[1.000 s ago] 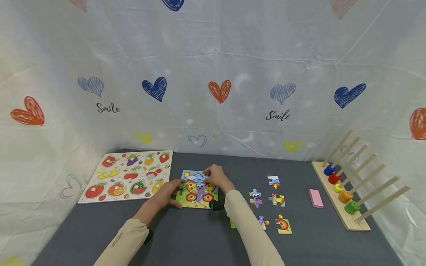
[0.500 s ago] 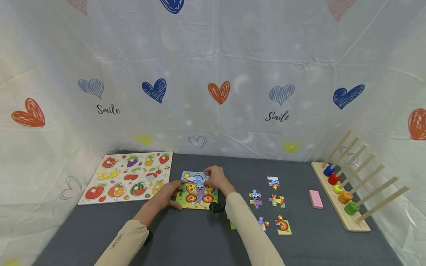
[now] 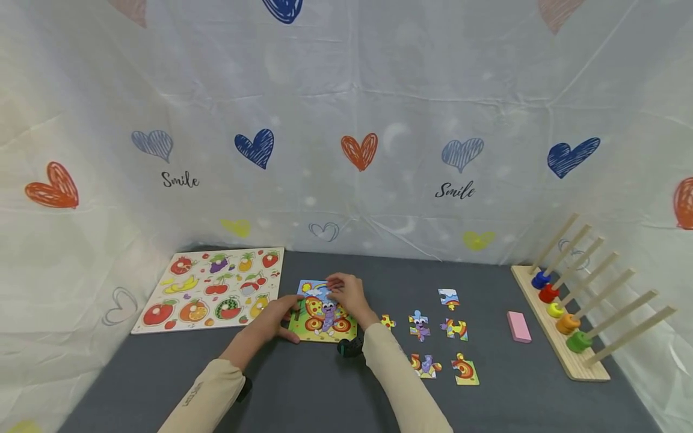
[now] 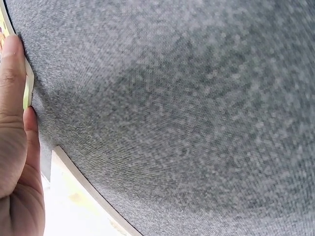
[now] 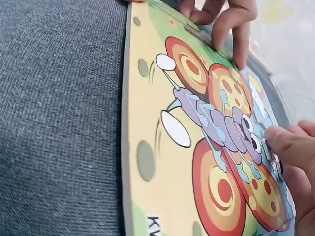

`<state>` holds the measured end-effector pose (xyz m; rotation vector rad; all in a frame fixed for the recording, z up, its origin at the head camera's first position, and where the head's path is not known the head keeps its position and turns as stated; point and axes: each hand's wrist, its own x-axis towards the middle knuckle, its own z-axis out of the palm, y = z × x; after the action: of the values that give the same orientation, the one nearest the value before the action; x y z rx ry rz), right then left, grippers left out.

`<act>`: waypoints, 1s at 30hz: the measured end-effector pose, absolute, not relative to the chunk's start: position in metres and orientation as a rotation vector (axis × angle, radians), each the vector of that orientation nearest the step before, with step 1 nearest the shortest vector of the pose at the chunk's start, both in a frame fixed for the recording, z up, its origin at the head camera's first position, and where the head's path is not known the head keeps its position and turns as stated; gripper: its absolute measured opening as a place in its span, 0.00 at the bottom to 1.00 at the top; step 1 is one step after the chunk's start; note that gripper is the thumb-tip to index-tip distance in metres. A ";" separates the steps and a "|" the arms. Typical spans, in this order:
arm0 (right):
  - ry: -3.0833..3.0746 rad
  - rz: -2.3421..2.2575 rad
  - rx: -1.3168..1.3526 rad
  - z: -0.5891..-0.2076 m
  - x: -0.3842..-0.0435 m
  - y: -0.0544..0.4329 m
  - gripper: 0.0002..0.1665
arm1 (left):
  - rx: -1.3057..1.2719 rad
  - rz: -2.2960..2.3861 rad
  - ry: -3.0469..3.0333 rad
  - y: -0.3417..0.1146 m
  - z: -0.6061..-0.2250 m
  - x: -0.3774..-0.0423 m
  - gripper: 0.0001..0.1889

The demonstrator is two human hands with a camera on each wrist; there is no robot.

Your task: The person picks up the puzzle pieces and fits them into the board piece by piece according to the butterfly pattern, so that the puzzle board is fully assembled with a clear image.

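Note:
A square butterfly jigsaw board (image 3: 323, 325) lies flat on the grey table, sun at its top left. My left hand (image 3: 273, 319) grips its left side, with the thumb by the near left corner and the fingertips curled on the left edge. Over the top of the board, my right hand (image 3: 349, 294) pinches a small jigsaw piece (image 5: 275, 164) at the sky area beyond the butterfly's head. Most of that piece is hidden under the fingers. In the right wrist view the thumb and fingers sit right at the board's surface.
Several loose jigsaw pieces (image 3: 419, 325) lie right of the board, partly behind the right sleeve (image 3: 397, 373). A fruit puzzle board (image 3: 208, 294) lies at left. Farther right are a pink block (image 3: 519, 326) and a wooden peg stand (image 3: 563, 325) with coloured rings. A patterned curtain (image 3: 346, 120) hangs behind.
My right hand has shifted slightly left over the top of the board, and its sleeve uncovers a yellow piece while covering a green one. My left hand keeps its hold on the board.

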<state>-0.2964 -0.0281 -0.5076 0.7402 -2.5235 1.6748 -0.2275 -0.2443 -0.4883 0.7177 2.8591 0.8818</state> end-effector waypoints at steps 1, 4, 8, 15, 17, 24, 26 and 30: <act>-2.506 1.698 0.748 -0.508 -0.297 -0.026 0.16 | 0.719 0.885 2.858 -0.243 -0.488 -0.228 0.48; -2.427 1.801 0.770 -0.507 -0.295 -0.019 0.18 | 0.728 0.879 2.864 -0.242 -0.489 -0.228 0.47; -2.300 2.011 0.780 -0.505 -0.297 0.001 0.21 | 0.722 0.860 2.867 -0.242 -0.491 -0.229 0.47; -2.325 2.192 0.773 -0.502 -0.301 0.062 0.25 | 0.721 0.875 2.861 -0.245 -0.492 -0.228 0.47; -2.350 2.194 0.736 -0.502 -0.301 0.081 0.25 | 0.729 0.875 2.866 -0.246 -0.492 -0.228 0.47; -2.421 2.159 0.622 -0.495 -0.297 0.149 0.25 | 0.714 0.899 2.853 -0.247 -0.492 -0.225 0.48; -2.440 2.139 0.599 -0.492 -0.295 0.170 0.26 | 0.711 0.891 2.853 -0.246 -0.491 -0.225 0.48; -2.483 2.093 0.521 -0.488 -0.292 0.209 0.26 | 0.708 0.877 2.849 -0.244 -0.490 -0.227 0.48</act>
<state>-0.2922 0.2092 -0.4881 0.5206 -2.4826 2.0933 -0.2268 -0.2443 -0.4903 0.7076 2.8488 0.8770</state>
